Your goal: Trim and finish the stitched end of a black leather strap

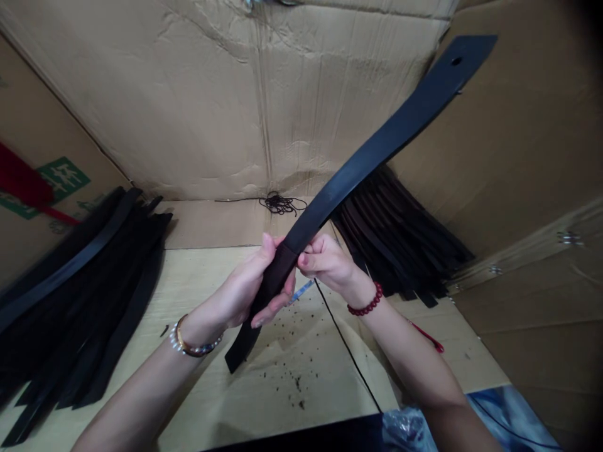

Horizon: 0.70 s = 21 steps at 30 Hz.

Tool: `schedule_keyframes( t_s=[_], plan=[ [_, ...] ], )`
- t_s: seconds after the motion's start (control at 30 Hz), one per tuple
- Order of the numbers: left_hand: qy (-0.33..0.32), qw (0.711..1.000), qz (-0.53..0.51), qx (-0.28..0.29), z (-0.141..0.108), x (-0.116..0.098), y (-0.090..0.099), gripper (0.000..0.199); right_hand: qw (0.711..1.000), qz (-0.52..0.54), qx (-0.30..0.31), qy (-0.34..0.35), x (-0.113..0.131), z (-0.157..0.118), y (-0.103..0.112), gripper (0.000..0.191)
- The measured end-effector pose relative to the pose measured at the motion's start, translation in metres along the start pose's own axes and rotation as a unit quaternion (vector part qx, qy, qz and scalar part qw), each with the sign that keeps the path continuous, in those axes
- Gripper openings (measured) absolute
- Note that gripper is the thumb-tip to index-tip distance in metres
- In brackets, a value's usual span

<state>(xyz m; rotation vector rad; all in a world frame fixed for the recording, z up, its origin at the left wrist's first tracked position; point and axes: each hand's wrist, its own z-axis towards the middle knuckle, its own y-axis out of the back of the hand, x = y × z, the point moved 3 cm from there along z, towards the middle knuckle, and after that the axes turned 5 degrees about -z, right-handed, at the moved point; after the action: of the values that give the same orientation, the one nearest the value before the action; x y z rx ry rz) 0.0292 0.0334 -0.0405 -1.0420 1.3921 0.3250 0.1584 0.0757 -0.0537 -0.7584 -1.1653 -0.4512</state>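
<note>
A long black strap (pixel 351 176) runs diagonally through the middle of the view, with a round hole near its upper right end. Around its lower part is a darker brown-black section (pixel 277 270), and the short tail below bends down toward the table. My left hand (pixel 240 285) is wrapped round this lower part, thumb on top and fingers beneath. With bent fingers, my right hand (pixel 325 260) grips the strap's right edge where the darker section meets the smoother one. A thin black cord (pixel 346 342) stretches from below my right hand to the table's front edge.
Piles of black straps lie at left (pixel 85 295) and right (pixel 400 238). Tangled dark cord (pixel 281 203) sits at the back. Cardboard walls (pixel 188 94) enclose the table (pixel 198 270). Below my hands are dark crumbs (pixel 296 382) and a blue-white strip (pixel 302 290). A red-handled tool (pixel 431 339) lies right.
</note>
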Motion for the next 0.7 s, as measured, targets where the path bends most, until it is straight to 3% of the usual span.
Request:
schedule_keyframes(
  t_s=[0.1, 0.2, 0.33, 0.43, 0.6, 0.7],
  plan=[
    [-0.059, 0.996, 0.046, -0.039, 0.002, -0.003, 0.001, 0.074, 0.996, -0.028, -0.075, 0.031, 0.007, 0.000, 0.001, 0.037],
    [-0.127, 0.985, 0.080, -0.084, 0.004, -0.009, 0.003, 0.054, 0.985, -0.042, -0.153, 0.063, 0.014, -0.001, 0.000, 0.032],
    [-0.163, 0.975, 0.081, -0.128, 0.005, -0.013, 0.004, 0.040, 0.978, -0.056, -0.191, 0.063, 0.017, -0.001, 0.001, 0.036],
    [-0.138, 0.979, 0.046, -0.141, 0.004, -0.010, 0.005, 0.046, 0.986, -0.044, -0.158, 0.042, 0.011, 0.001, 0.004, 0.034],
    [-0.041, 0.996, 0.020, -0.078, 0.002, 0.000, 0.002, 0.062, 1.000, -0.001, -0.024, 0.000, -0.003, 0.004, 0.004, 0.045],
    [-0.055, 0.995, 0.055, -0.066, 0.003, 0.001, 0.001, 0.071, 1.000, -0.004, -0.024, 0.006, -0.004, 0.003, 0.003, 0.045]
  ],
)
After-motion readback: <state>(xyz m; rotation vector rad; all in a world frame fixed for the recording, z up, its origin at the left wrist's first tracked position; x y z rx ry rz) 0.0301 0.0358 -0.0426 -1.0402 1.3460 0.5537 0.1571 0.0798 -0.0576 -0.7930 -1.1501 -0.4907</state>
